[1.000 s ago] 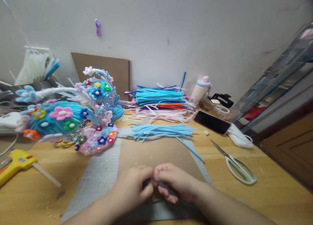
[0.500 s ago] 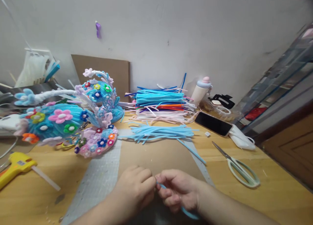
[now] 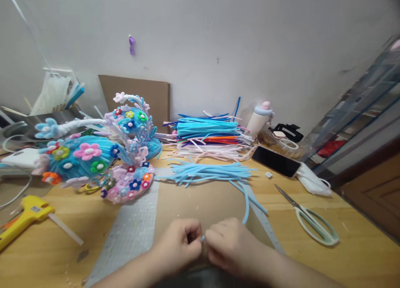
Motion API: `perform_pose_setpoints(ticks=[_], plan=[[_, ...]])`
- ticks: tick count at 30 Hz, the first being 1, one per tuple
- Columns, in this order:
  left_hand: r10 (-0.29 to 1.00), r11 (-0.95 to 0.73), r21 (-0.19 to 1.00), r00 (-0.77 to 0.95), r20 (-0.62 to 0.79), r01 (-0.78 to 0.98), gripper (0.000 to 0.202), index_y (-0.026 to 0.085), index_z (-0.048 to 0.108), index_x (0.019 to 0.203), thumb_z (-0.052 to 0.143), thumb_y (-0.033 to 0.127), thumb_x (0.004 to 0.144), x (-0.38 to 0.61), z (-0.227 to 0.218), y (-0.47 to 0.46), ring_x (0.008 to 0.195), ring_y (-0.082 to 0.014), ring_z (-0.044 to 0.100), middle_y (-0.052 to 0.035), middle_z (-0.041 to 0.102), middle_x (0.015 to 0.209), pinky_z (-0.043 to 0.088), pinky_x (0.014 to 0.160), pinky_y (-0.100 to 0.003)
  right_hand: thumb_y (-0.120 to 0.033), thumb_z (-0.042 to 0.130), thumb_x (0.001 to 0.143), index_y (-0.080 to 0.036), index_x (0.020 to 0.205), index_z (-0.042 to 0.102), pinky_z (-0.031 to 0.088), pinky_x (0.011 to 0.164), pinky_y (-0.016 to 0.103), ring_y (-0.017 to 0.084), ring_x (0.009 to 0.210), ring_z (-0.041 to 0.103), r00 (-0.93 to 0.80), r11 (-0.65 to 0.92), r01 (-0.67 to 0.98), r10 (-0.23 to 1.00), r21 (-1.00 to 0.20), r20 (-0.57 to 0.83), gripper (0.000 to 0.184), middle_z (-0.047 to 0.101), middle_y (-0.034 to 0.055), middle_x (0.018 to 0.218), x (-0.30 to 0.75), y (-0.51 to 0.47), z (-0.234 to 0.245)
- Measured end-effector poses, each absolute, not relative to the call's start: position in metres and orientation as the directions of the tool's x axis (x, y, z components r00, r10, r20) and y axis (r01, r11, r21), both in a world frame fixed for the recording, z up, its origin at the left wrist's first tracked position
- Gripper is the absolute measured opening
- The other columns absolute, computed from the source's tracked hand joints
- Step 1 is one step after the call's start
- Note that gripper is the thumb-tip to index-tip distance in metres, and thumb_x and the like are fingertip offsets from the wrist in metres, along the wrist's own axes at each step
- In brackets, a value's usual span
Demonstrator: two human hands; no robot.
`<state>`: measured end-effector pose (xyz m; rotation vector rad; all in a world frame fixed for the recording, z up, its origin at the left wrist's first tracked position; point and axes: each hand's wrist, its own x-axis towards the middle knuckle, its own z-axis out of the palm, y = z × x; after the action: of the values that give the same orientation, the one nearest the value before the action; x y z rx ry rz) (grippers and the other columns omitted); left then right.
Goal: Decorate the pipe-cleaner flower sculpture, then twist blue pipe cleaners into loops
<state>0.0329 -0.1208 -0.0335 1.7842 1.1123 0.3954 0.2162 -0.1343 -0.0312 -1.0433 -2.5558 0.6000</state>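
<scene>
My left hand (image 3: pixel 181 244) and my right hand (image 3: pixel 228 246) meet low in the middle, over the brown cardboard sheet (image 3: pixel 193 200). Both have their fingers closed in a pinch around a light blue pipe cleaner (image 3: pixel 203 238). Only a tiny bit of it shows between the fingertips; the fingers hide most of the rest. A curved light blue strand (image 3: pixel 246 204) stands up just behind my right hand, and I cannot tell whether it is the same piece. Beyond the hands lies a loose bunch of light blue pipe cleaners (image 3: pixel 209 172).
Flower-covered pipe-cleaner pieces (image 3: pixel 84 159) stand at left, behind a yellow glue gun (image 3: pixel 33 211). Stacked coloured pipe cleaners (image 3: pixel 206 127) lie at the back. At right are scissors (image 3: pixel 308 219), a phone (image 3: pixel 276 161) and a white bottle (image 3: pixel 258 119). A grey cutting mat (image 3: pixel 131 225) lies under the cardboard.
My right hand has turned over, its back now facing up, and the strand that hung below it no longer shows there. A curved strand now appears above it. The view has shifted slightly.
</scene>
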Motion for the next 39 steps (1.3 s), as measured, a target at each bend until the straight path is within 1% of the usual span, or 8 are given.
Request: perform_pose_setpoints(ticks=[8, 16, 19, 22, 26, 29, 34, 39], plan=[[0.792, -0.377, 0.784, 0.61, -0.002, 0.493, 0.012, 0.017, 0.05, 0.068, 0.043, 0.015, 0.077, 0.033, -0.03, -0.119, 0.064, -0.011, 0.048, 0.0024, 0.052, 0.066, 0.032, 0.059, -0.021, -0.024, 0.047, 0.072, -0.019, 0.069, 0.045, 0.025, 0.041, 0.018, 0.007, 0.04, 0.037, -0.446, -0.171, 0.342, 0.836, -0.924, -0.32, 0.007, 0.044, -0.007, 0.049, 0.204, -0.126, -0.03], [0.729, -0.611, 0.579, 0.67, 0.144, 0.54, 0.011, 0.019, 0.046, 0.066, 0.045, 0.016, 0.077, 0.028, -0.026, -0.122, 0.062, -0.0121, 0.044, 0.0011, 0.049, 0.066, 0.028, 0.056, -0.023, -0.024, 0.044, 0.068, -0.02, 0.068, 0.043, 0.013, 0.033, 0.016, 0.003, 0.03, 0.022, -0.708, -0.864, -0.024, 0.369, -0.502, -0.602, 0.005, 0.037, -0.0099, 0.044, 0.21, -0.118, -0.032], [0.759, -0.572, 0.611, 0.635, 0.142, 0.547, 0.011, 0.018, 0.043, 0.063, 0.045, 0.014, 0.074, 0.031, -0.029, -0.125, 0.061, -0.0114, 0.042, 0.0025, 0.047, 0.063, 0.026, 0.056, -0.024, -0.022, 0.046, 0.065, -0.021, 0.066, 0.039, 0.015, 0.036, 0.017, 0.004, 0.032, 0.022, -0.578, -0.662, -0.011, 0.616, -0.749, -0.536, 0.007, 0.035, -0.0105, 0.042, 0.203, -0.123, -0.035], [0.85, -0.356, 0.769, 0.526, 0.031, 0.53, 0.013, 0.018, 0.04, 0.058, 0.044, 0.013, 0.07, 0.037, -0.033, -0.127, 0.057, -0.0102, 0.039, 0.0043, 0.041, 0.056, 0.026, 0.054, -0.022, -0.017, 0.049, 0.063, -0.02, 0.06, 0.039, 0.022, 0.044, 0.02, 0.006, 0.043, 0.031, -0.384, -0.146, 0.26, 0.891, -0.955, -0.241, 0.011, 0.036, -0.0077, 0.048, 0.2, -0.131, -0.036], [0.873, -0.034, 0.908, 0.454, -0.176, 0.418, 0.01, 0.018, 0.041, 0.055, 0.043, 0.019, 0.065, 0.044, -0.035, -0.124, 0.055, -0.0102, 0.035, 0.0053, 0.036, 0.053, 0.026, 0.051, -0.022, -0.016, 0.049, 0.071, -0.019, 0.061, 0.045, 0.021, 0.054, 0.025, 0.01, 0.056, 0.035, -0.529, 0.499, 0.574, 0.831, -0.649, 0.172, 0.011, 0.043, -0.0025, 0.058, 0.206, -0.141, -0.033], [0.863, 0.073, 0.926, 0.443, -0.245, 0.37, 0.009, 0.018, 0.043, 0.057, 0.043, 0.023, 0.064, 0.043, -0.034, -0.12, 0.055, -0.0104, 0.034, 0.0054, 0.037, 0.053, 0.026, 0.051, -0.023, -0.02, 0.048, 0.076, -0.019, 0.064, 0.046, 0.021, 0.055, 0.027, 0.012, 0.058, 0.037, -0.559, 0.564, 0.606, 0.804, -0.561, 0.204, 0.013, 0.047, -0.0006, 0.062, 0.207, -0.144, -0.032], [0.88, -0.144, 0.899, 0.469, -0.075, 0.413, 0.013, 0.018, 0.043, 0.057, 0.044, 0.021, 0.069, 0.038, -0.03, -0.119, 0.056, -0.0105, 0.037, 0.0046, 0.039, 0.055, 0.027, 0.053, -0.022, -0.026, 0.042, 0.075, -0.02, 0.071, 0.043, 0.02, 0.043, 0.022, 0.008, 0.041, 0.037, -0.406, -0.277, 0.255, 0.839, -0.926, -0.363, 0.007, 0.042, -0.0056, 0.051, 0.202, -0.134, -0.03], [0.814, -0.462, 0.763, 0.557, 0.163, 0.453, 0.013, 0.017, 0.045, 0.059, 0.043, 0.013, 0.071, 0.033, -0.028, -0.121, 0.058, -0.0102, 0.041, 0.003, 0.046, 0.058, 0.027, 0.056, -0.022, -0.025, 0.046, 0.071, -0.02, 0.073, 0.043, 0.013, 0.038, 0.019, 0.003, 0.034, 0.025, -0.723, -0.861, -0.092, 0.403, -0.5, -0.562, 0.007, 0.038, -0.0092, 0.05, 0.206, -0.123, -0.028]])
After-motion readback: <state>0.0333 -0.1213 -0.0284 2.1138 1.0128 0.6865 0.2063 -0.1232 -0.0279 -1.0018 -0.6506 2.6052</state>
